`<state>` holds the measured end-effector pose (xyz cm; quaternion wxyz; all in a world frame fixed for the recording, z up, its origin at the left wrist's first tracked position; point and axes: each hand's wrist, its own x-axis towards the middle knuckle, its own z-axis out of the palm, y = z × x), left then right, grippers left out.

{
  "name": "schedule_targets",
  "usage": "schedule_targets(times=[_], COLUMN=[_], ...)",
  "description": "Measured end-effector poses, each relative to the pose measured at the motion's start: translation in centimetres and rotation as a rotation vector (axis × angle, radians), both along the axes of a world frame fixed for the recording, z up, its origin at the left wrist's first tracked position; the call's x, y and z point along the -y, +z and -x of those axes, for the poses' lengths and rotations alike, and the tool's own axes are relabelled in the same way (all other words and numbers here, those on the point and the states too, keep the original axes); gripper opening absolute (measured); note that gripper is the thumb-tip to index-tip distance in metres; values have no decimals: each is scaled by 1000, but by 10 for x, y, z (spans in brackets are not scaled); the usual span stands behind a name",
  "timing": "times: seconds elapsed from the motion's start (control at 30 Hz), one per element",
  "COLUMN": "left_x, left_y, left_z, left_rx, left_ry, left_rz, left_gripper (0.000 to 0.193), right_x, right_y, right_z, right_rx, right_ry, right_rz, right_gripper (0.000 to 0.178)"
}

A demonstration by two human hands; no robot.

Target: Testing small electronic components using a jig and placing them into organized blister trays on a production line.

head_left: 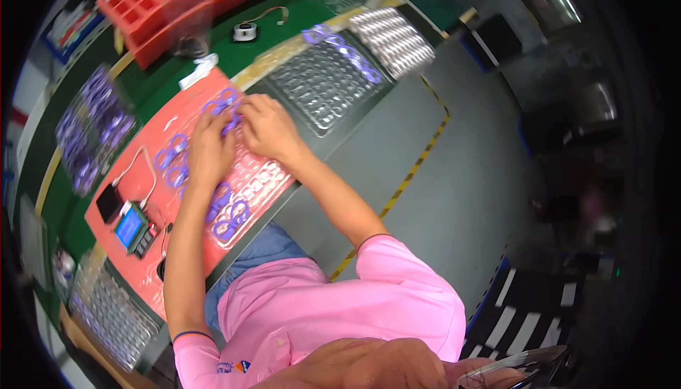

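Observation:
My left hand and my right hand are close together over a clear plastic tray on a pink mat. Between my fingertips is a purple ring-shaped piece, partly covered by the fingers of both hands, which are curled in on it. More purple ring-shaped pieces lie in the tray, some left of my left hand and some at the near end. Above my fingers, another purple piece shows at the tray's far end.
On the pink mat sits a small device with a blue screen and a white cable. Clear trays line the green table, with a bag of purple pieces to the left. A red compartment bin stands at the back, near a small white gadget.

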<state>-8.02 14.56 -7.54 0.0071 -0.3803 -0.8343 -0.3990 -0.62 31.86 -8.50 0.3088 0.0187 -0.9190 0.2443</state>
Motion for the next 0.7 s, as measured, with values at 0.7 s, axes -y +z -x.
schedule_targets(times=[0.7], left_x=[67], left_y=[55], left_z=[-40], left_rx=[-233], left_ry=[13], left_rz=[-160], left_gripper=[25], right_x=[4], right_y=[-10], right_z=[7], right_rx=[-72], right_ry=[7], right_rz=[140], right_gripper=[23])
